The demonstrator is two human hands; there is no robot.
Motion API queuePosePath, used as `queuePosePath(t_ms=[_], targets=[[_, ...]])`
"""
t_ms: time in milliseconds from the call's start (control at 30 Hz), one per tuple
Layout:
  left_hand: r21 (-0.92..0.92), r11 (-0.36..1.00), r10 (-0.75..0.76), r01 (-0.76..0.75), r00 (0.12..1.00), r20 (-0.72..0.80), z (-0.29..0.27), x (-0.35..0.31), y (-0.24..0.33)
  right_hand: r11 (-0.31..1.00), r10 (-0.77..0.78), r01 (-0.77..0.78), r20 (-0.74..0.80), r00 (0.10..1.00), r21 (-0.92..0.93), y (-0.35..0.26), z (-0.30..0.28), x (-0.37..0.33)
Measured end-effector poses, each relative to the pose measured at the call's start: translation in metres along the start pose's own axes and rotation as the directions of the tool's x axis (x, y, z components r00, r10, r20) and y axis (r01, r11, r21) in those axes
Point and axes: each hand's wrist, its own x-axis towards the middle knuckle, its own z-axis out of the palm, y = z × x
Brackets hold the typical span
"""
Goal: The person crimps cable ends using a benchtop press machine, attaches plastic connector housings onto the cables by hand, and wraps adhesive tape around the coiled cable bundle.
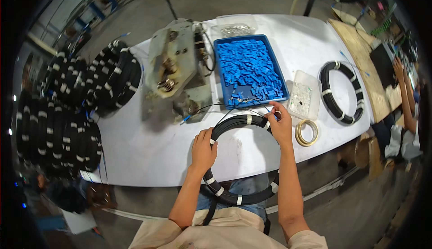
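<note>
A coil of black cable [234, 122], bound at intervals with white tape, rests partly on the table and partly over its near edge. My left hand [204, 152] is closed on the coil's left side. At its upper right, my right hand [281, 125] pinches a cable end with a blue tip [275, 115]. The other loose end reaches left to a blue sleeve [186, 119] by the foot of the machine. Just beyond the coil stands a blue tray [219, 76] full of small blue pieces.
A metal press-like machine [173, 64] stands left of the tray. Stacked black coils [58, 132] crowd the far left. To the right are a clear box [315, 87] of white parts, a tape roll [307, 133] and another coil [327, 98]. Another person's hands [399, 71] show far right.
</note>
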Motion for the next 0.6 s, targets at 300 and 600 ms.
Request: queuePosePath(t_ms=[300,600], targets=[[-0.081,0.995,0.052,-0.053,0.999,-0.012,-0.033,-0.03,-0.037,0.988,0.141,-0.148,0.136,0.981,0.044,-0.011,0.019,-0.046],[-0.115,0.975,0.202,-0.188,0.972,0.123,-0.091,-0.035,-0.1,0.976,0.199,-0.185,0.123,0.972,-0.113,-0.029,0.065,-0.115]])
